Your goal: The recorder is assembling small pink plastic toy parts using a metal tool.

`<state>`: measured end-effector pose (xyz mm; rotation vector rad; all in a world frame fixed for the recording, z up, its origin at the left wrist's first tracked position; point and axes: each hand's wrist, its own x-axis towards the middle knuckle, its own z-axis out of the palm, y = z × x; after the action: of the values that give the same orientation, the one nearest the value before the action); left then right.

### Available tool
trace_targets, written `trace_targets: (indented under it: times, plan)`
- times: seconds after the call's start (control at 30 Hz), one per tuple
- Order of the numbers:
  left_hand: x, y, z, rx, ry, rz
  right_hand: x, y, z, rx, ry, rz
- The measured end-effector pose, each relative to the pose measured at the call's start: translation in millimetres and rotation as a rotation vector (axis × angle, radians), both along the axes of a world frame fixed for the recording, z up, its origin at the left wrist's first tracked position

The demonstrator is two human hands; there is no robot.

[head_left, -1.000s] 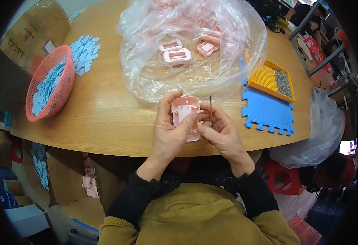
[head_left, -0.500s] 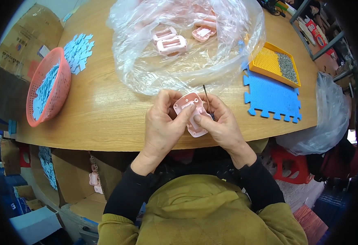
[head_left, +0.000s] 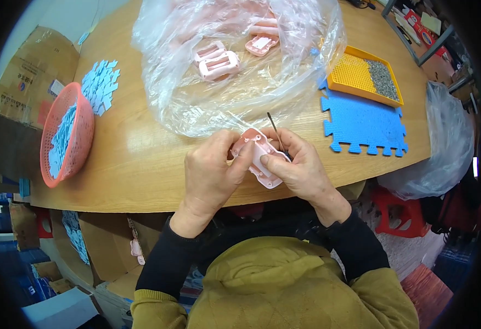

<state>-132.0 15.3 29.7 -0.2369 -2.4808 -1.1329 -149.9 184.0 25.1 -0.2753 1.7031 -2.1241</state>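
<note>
Right now the pink plastic housing (head_left: 259, 157) sits between both hands just above the near edge of the wooden table (head_left: 141, 164), tilted with its inner face up. The left hand (head_left: 210, 172) is clamped on its left side, thumb pressed across the top. The right hand (head_left: 301, 164) closes on the right side and also pinches a thin dark screwdriver (head_left: 274, 129), whose shaft points up and away from the part.

Judging by this, the piece is mid-assembly: small holes show along its rim, and I cannot tell whether any screw is seated. More pink parts (head_left: 218, 59) wait inside the clear plastic bag (head_left: 240, 82) just beyond, so plenty seems left.

Room is tight ahead, where the bag's loose film nearly touches the screwdriver's end. To the right lie a blue foam mat (head_left: 364, 123) and a yellow tray (head_left: 358, 77) of small grey fasteners; to the left there is bare wood before the red basket (head_left: 67, 137).
</note>
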Motion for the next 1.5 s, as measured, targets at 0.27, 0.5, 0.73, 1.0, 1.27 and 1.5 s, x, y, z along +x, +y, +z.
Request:
trace_targets:
  times: [0.27, 0.5, 0.73, 1.0, 1.27, 1.5]
  plan:
    - [3, 1, -7, 0.503, -0.208, -0.100, -6, 7, -2, -0.034, 0.004, 0.017]
    - [2, 0, -3, 0.266, -0.173, -0.110, -6, 9, -1, 0.102, 0.089, 0.001]
    - [0, 0, -3, 0.016, -0.013, -0.121, -8, 12, -4, 0.053, 0.064, 0.015]
    - [-1, -1, -10, 0.459, -0.260, -0.193, -8, 14, 0, 0.037, 0.049, 0.019]
    - [-15, -10, -21, 1.005, -0.651, -0.436, -9, 15, 3, 0.098, 0.070, 0.082]
    - [-18, -8, -20, 1.112, -0.758, -0.471, -11, 18, -1, 0.094, 0.120, 0.074]
